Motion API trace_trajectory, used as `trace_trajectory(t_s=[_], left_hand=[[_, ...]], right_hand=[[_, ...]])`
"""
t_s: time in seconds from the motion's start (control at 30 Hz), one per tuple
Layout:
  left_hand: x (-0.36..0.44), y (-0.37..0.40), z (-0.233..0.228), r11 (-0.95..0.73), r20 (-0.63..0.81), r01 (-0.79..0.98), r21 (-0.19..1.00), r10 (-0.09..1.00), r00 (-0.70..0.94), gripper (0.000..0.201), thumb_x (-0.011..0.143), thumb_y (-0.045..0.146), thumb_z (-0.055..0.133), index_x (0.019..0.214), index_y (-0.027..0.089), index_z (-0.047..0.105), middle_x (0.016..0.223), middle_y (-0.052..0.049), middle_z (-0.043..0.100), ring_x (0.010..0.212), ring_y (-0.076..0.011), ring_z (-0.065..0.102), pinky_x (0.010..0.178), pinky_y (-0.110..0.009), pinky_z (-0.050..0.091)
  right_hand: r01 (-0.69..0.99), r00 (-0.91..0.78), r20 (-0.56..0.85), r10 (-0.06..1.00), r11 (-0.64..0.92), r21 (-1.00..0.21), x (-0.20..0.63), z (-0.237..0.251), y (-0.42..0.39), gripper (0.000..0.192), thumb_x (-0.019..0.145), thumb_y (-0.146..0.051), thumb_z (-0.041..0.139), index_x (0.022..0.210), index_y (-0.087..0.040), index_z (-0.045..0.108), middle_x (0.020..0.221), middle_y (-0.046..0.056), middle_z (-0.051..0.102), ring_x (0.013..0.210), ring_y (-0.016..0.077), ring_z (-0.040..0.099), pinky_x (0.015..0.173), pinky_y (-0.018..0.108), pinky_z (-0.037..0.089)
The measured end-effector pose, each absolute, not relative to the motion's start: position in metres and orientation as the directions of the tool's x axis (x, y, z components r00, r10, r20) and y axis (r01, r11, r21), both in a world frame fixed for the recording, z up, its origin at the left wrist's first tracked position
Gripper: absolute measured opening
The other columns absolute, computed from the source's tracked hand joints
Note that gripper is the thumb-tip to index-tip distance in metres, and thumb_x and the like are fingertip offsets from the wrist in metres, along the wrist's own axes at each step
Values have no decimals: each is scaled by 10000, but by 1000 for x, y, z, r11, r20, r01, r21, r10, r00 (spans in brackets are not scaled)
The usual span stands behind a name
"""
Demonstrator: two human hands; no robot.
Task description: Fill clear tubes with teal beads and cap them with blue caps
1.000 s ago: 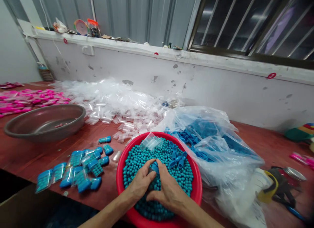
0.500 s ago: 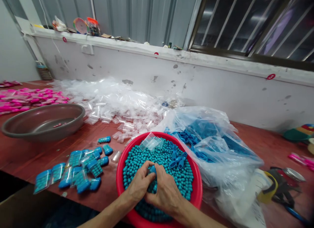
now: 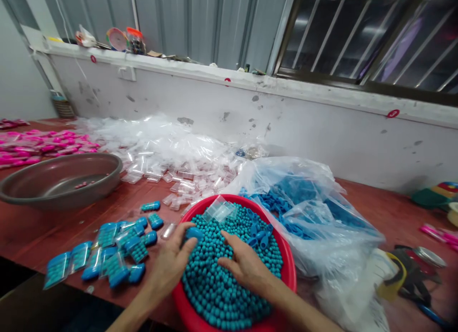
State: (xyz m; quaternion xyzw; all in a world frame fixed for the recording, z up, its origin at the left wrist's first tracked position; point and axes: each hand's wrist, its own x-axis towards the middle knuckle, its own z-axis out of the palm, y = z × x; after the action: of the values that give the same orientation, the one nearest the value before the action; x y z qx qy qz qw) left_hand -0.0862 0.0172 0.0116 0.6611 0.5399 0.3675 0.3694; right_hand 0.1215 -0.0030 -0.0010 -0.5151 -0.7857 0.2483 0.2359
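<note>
My left hand is closed on a small packet at the left rim of a red basin. The packet's blue end shows between thumb and fingers; the rest is hidden by the hand. My right hand hovers over the teal beads in the basin, fingers apart and holding nothing. Several blue plastic pieces and clear plastic sleeves rest on the beads. To the left lies a loose group of blue-ended clear packets filled with teal beads.
A grey basin with a few pink beads stands at the left, before a pink heap. Clear sleeves are piled along the wall. Right of the red basin sits a plastic bag of blue pieces, near a tape roll.
My hands, earlier together around the blue-ended packet over the beads, have parted. The left has carried the packet leftward to the rim; the right has let go and opened.
</note>
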Motion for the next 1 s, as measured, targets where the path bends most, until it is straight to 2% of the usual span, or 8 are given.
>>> trace_trajectory(t_s=[0.07, 0.17, 0.3, 0.57, 0.67, 0.73, 0.87, 1.0], left_hand=[[-119, 25, 15, -105, 143, 611, 784, 990, -13, 385, 797, 408, 373, 1120, 214, 450, 946, -46, 603, 886, -227, 568, 790, -367, 443], [-152, 34, 16, -67, 361, 826, 559, 917, -169, 456, 798, 411, 340, 1174, 174, 443, 1083, -119, 562, 1018, -293, 516, 853, -459, 405], [-142, 35, 8, -254, 570, 887, 386, 822, -13, 425, 826, 379, 320, 1120, 129, 497, 1067, -138, 563, 1017, -277, 506, 886, -440, 399], [-40, 32, -4, -450, 373, 831, 326, 869, 325, 421, 784, 174, 414, 1202, 194, 458, 1277, -135, 429, 1195, -324, 348, 948, -484, 304], [-26, 32, -6, -435, 195, 761, 481, 899, 391, 400, 802, 97, 298, 1140, 173, 498, 1154, -143, 519, 1118, -295, 424, 926, -466, 299], [-27, 31, -7, -409, 90, 700, 585, 891, 446, 328, 809, 122, 303, 999, 168, 565, 948, -109, 599, 925, -243, 531, 827, -370, 378], [-39, 29, -2, -405, 0, 619, 673, 837, 547, 165, 773, 205, 426, 805, 202, 588, 694, 7, 591, 662, -148, 537, 594, -214, 392], [-53, 32, 4, -381, -49, 580, 720, 806, 590, 173, 753, 177, 408, 754, 188, 581, 661, 26, 564, 634, -130, 513, 573, -199, 370]], right_hand=[[760, -316, 157, 935, 349, -548, 126, 5, 16, 397, 831, -259, 463, 1220, -179, 447, 1107, 88, 547, 1013, 204, 518, 866, 312, 404], [896, -270, 199, 942, 321, -306, 128, 8, 52, 444, 823, -138, 400, 1264, -186, 402, 1243, 106, 450, 1072, 226, 458, 863, 330, 390], [953, -287, 172, 942, 299, -50, 125, 4, 91, 469, 809, -75, 363, 1251, -224, 419, 1277, 111, 425, 1112, 268, 392, 856, 410, 355], [893, -442, 202, 874, 450, 11, 125, 4, 68, 277, 857, -96, 351, 1037, -174, 546, 983, 103, 568, 949, 227, 470, 836, 368, 346], [837, -504, 228, 833, 536, -110, 132, 0, 45, 195, 850, -117, 389, 921, -160, 566, 899, 95, 584, 877, 227, 501, 794, 361, 374], [793, -476, 200, 857, 516, -325, 139, -4, 34, 122, 831, -168, 450, 894, -168, 554, 888, 78, 592, 863, 225, 522, 772, 351, 393], [534, -453, -83, 888, 196, -822, 152, -9, 22, 85, 835, -243, 421, 845, -197, 492, 625, -31, 541, 575, 137, 544, 525, 227, 417], [530, -391, -166, 905, 74, -845, 169, -1, 17, 80, 818, -239, 412, 804, -195, 477, 538, -68, 438, 441, 93, 431, 426, 188, 345]])
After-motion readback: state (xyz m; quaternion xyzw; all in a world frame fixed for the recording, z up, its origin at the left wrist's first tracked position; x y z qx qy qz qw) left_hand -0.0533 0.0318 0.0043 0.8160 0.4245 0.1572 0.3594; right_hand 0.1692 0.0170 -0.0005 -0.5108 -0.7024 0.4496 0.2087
